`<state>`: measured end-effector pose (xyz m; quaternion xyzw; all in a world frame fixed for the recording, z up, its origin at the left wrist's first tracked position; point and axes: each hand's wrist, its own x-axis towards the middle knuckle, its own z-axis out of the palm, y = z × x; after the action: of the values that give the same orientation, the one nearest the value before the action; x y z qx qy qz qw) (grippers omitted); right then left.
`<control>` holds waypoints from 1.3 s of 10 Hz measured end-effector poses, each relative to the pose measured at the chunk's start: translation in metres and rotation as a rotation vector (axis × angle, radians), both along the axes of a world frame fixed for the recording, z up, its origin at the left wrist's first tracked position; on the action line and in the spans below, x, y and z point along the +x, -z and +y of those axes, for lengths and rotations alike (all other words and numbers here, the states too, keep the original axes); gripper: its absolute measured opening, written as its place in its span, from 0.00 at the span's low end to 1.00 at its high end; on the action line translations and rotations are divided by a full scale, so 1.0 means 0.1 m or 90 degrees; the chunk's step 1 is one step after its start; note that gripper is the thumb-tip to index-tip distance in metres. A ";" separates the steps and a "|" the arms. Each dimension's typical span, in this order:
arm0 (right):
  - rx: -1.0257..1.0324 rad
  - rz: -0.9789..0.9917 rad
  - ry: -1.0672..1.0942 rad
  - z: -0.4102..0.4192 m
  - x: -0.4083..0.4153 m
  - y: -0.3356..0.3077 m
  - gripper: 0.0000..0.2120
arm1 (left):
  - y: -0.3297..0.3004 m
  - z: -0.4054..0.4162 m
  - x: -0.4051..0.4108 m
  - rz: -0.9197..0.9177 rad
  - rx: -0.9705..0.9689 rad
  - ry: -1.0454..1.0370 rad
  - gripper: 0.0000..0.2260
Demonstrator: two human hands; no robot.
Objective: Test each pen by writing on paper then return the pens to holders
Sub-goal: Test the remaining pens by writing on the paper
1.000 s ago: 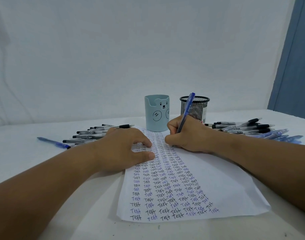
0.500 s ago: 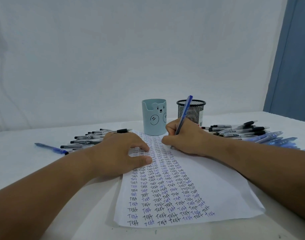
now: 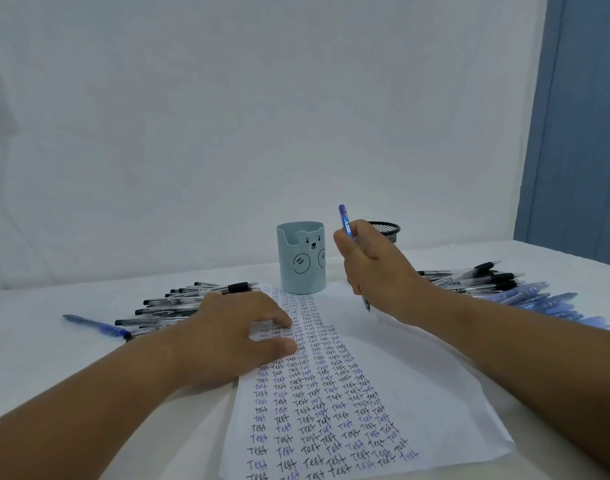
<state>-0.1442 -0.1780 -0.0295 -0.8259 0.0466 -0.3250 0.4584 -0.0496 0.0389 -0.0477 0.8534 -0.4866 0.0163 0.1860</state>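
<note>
My right hand point(image 3: 376, 271) grips a blue pen point(image 3: 345, 223) upright, lifted off the sheet, its tip hanging just above the paper's far right part. My left hand point(image 3: 234, 330) rests flat on the left side of the paper point(image 3: 418, 393), which is covered in columns of the word "Test". Behind the sheet stand a pale blue bear holder point(image 3: 301, 258) and a black mesh holder point(image 3: 386, 230), the latter partly hidden by my right hand.
A heap of black pens point(image 3: 179, 303) and one blue pen point(image 3: 92, 325) lie left of the paper. Black pens point(image 3: 476, 277) and blue pens point(image 3: 539, 297) are piled on the right. A white wall rises behind; a blue curtain point(image 3: 580, 126) hangs at far right.
My right hand has lifted the blue pen off the paper and moved up and to the right. The left hand stays pressed on the sheet.
</note>
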 end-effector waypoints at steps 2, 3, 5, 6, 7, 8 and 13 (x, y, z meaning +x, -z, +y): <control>0.020 -0.018 -0.031 -0.05 0.00 0.01 0.12 | 0.00 0.00 0.01 0.000 0.007 -0.011 0.28; 0.000 -0.007 -0.039 -0.04 -0.02 -0.02 0.13 | 0.00 0.00 -0.01 -0.029 0.012 -0.020 0.22; -0.165 0.129 0.019 -0.27 -0.20 -0.39 0.10 | -0.02 -0.08 -0.08 -0.079 -0.006 -0.045 0.20; -0.322 0.224 0.041 -0.52 -0.36 -0.60 0.07 | -0.04 -0.06 -0.11 -0.081 -0.052 -0.047 0.24; -0.403 0.314 0.072 -0.80 -0.54 -0.76 0.15 | -0.04 -0.08 -0.13 -0.093 -0.086 -0.050 0.15; -0.464 0.475 0.089 -0.95 -0.70 -0.89 0.13 | -0.05 -0.09 -0.16 -0.127 -0.069 -0.058 0.22; -0.545 0.558 0.100 -0.78 -0.67 -0.80 0.17 | -0.07 -0.02 -0.09 -0.114 -0.122 -0.089 0.19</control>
<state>-0.2116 -0.2558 0.0504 -0.9874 0.1570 0.0219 -0.0011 -0.0591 0.0369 -0.0408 0.8587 -0.4367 0.1520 0.2209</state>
